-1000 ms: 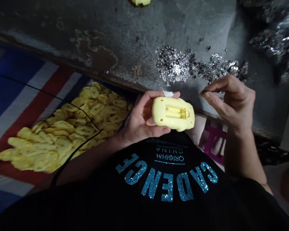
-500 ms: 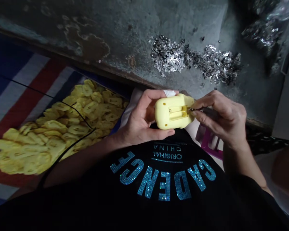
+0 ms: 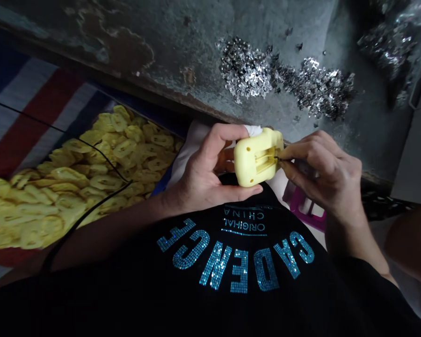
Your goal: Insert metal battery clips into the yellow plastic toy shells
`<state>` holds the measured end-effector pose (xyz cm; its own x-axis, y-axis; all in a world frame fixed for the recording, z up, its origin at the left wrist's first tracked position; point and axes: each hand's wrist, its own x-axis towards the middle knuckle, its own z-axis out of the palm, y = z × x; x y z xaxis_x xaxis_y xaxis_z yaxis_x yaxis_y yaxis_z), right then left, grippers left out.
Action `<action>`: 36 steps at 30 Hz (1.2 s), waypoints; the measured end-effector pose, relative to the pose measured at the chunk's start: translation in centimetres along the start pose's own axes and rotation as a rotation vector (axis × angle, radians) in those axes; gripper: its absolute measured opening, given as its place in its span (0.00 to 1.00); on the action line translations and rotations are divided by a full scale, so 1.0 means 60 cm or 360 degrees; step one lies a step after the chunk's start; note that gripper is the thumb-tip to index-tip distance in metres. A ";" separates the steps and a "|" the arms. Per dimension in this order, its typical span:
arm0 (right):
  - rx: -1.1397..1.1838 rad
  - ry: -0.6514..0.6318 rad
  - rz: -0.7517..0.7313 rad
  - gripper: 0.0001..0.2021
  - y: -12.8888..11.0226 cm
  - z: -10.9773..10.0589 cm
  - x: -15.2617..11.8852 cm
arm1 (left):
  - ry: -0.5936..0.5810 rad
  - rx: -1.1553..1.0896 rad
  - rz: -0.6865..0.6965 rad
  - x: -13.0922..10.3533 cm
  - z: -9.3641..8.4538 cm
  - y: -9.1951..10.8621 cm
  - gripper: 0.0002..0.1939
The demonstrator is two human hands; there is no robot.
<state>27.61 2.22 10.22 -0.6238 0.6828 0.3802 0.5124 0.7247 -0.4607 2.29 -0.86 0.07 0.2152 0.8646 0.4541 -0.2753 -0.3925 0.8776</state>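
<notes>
A yellow plastic housing (image 3: 244, 164) with a recessed battery compartment is gripped in my left hand (image 3: 205, 171), thumb below and fingers above. White tape (image 3: 253, 130) wraps one of that hand's fingertips. My right hand (image 3: 323, 171) pinches a small dark metal piece (image 3: 277, 158), perhaps a battery contact, at the right end of the compartment; the fingertips hide most of it. Beyond the hands, two joined heaps of small shiny metal contacts (image 3: 245, 70) lie on the grey metal worktop (image 3: 189, 42).
Many yellow plastic shells (image 3: 73, 187) are piled at the left on a striped sheet (image 3: 31, 126). A black cable (image 3: 105, 159) crosses them. A clear bag of metal pieces (image 3: 389, 47) lies at the upper right. A purple plastic object (image 3: 303, 208) is below my right hand.
My left hand has turned and tilted the yellow housing and shifted it slightly right. My right hand stays pinched at the compartment's right end. The camera view has moved a little.
</notes>
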 end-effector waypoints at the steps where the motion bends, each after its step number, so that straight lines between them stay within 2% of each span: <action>1: -0.0023 -0.0017 0.0018 0.09 -0.002 -0.001 0.002 | -0.0003 0.0003 -0.0012 0.000 0.001 0.002 0.53; 7: -0.0206 -0.0163 0.0127 0.05 -0.014 -0.006 0.009 | 0.0008 0.0031 -0.0032 0.000 0.003 0.007 0.53; 12: -0.0210 -0.0173 0.0106 0.08 -0.022 -0.004 0.014 | 0.0006 -0.0008 -0.0044 0.003 0.003 0.005 0.49; 15: -0.0076 -0.0079 0.0167 0.10 -0.026 -0.005 0.010 | 0.0029 0.0012 -0.0024 0.004 0.002 0.001 0.50; 19: 0.0062 0.0224 0.0236 0.12 -0.018 0.006 -0.007 | 0.0031 0.0094 0.0027 0.003 -0.001 -0.003 0.51; 22: 0.0341 0.0330 0.0507 0.10 0.007 0.026 -0.020 | 0.0020 0.0254 0.0080 0.007 -0.004 0.005 0.54; 25: 0.0898 0.0185 0.0816 0.24 0.036 0.044 -0.021 | -0.0055 0.0482 0.0149 0.016 -0.005 0.020 0.52; 27: 0.1147 0.0074 0.0906 0.29 0.051 0.050 -0.016 | -0.0140 0.0641 0.0260 0.023 -0.003 0.028 0.50; 32: 0.1330 0.0020 0.0873 0.32 0.074 0.056 -0.011 | -0.0274 0.1012 0.0428 0.033 0.009 0.033 0.47; 34: 0.1369 0.0100 0.0827 0.34 0.082 0.065 -0.020 | -0.0352 0.1042 0.0463 0.036 0.014 0.035 0.49; 36: 0.1353 0.0273 0.0795 0.34 0.091 0.078 -0.035 | -0.0447 0.0960 0.0422 0.040 0.018 0.040 0.52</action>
<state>28.92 4.32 3.16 -0.3242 0.9437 0.0659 0.0584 0.0895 -0.9943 3.16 -0.06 3.43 0.4684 0.6345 0.6148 0.1969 -0.7533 0.6275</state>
